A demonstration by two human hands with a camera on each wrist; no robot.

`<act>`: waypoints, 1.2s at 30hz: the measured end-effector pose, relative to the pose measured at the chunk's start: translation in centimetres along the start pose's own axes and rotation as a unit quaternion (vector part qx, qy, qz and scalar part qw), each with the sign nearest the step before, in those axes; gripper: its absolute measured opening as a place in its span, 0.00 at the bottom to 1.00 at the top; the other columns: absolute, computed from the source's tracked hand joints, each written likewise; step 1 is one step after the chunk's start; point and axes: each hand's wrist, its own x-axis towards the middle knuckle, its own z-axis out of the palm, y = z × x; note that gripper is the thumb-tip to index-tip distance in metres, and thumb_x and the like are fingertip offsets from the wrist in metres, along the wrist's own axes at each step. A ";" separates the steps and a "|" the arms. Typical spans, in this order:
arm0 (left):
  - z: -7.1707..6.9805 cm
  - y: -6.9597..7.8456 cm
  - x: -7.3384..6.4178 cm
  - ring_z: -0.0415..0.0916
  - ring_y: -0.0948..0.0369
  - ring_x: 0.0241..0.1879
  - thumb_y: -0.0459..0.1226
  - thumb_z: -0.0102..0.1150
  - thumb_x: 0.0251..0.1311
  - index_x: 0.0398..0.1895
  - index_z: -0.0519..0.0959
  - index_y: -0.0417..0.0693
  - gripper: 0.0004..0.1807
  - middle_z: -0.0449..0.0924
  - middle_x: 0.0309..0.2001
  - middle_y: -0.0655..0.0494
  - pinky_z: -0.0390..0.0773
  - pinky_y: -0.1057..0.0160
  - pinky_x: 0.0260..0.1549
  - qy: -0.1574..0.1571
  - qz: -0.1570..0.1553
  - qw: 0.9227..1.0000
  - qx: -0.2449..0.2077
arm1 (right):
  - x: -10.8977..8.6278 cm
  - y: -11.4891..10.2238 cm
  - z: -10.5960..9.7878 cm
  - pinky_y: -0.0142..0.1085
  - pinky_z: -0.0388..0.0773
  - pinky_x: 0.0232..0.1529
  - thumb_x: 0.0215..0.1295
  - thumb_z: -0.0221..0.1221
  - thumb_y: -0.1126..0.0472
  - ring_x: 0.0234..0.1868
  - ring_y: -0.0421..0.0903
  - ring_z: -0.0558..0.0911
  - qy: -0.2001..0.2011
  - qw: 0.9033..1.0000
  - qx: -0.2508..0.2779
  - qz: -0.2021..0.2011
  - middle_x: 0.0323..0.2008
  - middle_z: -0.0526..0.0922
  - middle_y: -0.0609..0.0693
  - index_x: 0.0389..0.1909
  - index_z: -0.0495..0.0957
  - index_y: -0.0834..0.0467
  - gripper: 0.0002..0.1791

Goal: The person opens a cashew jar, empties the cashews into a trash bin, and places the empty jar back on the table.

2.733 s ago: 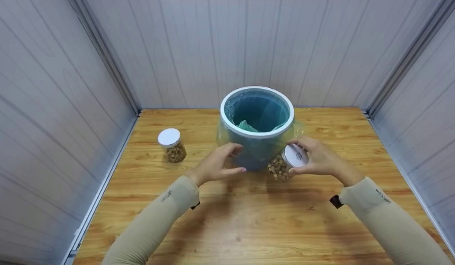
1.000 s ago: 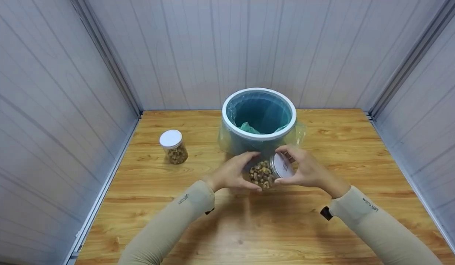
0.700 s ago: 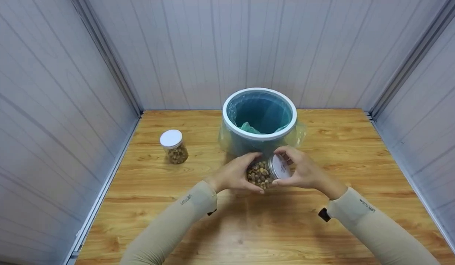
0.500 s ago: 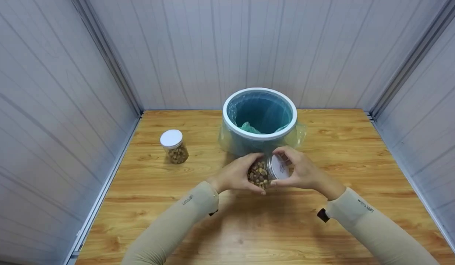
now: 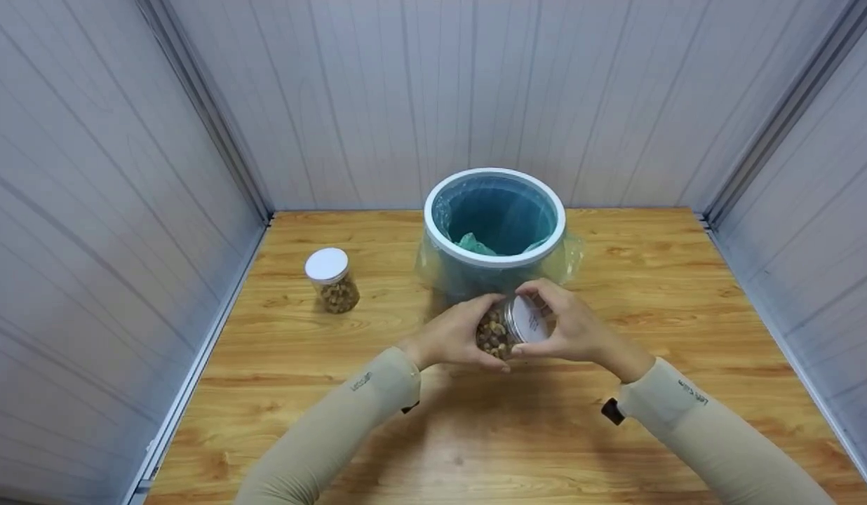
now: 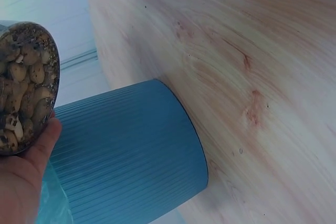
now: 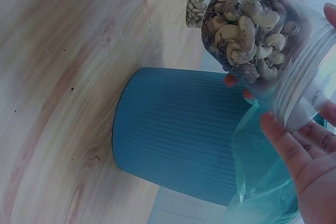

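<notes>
My beige-sleeved forearms [image 5: 335,435] slant inward from the lower frame; just below centre, my left hand [image 5: 456,334] grips a tilted clear plastic jar [image 5: 502,328] of brown nuts [image 7: 249,30]; my right hand [image 5: 572,328] grips its round white lid [image 5: 528,319].

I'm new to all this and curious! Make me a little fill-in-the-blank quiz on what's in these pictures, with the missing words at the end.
1. The right hand grips a lid whose top is ____ in colour.
2. The left hand grips the jar, which is ____ (upright or tilted).
3. In the head view, the other jar stands to the ____ of the bin.
4. Counting both, that view shows ____ jars.

Missing words: white; tilted; left; two.
</notes>
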 end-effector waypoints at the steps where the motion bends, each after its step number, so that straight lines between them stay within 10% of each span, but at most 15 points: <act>1: 0.0 0.0 0.0 0.76 0.60 0.66 0.57 0.87 0.49 0.81 0.63 0.52 0.59 0.76 0.71 0.55 0.78 0.52 0.71 -0.001 0.000 1.000 0.001 | 0.0 0.0 0.0 0.47 0.89 0.55 0.52 0.84 0.46 0.55 0.48 0.82 0.000 1.000 0.000 0.001 0.59 0.82 0.52 0.67 0.74 0.58 0.45; 36: 1.1 -0.2 -0.1 0.80 0.59 0.61 0.50 0.84 0.54 0.77 0.66 0.47 0.51 0.79 0.65 0.51 0.83 0.55 0.66 0.039 -0.010 0.999 0.011 | 0.2 -0.3 1.2 0.56 0.85 0.61 0.64 0.74 0.36 0.61 0.55 0.81 -0.001 0.995 -0.046 0.094 0.69 0.78 0.59 0.75 0.69 0.58 0.47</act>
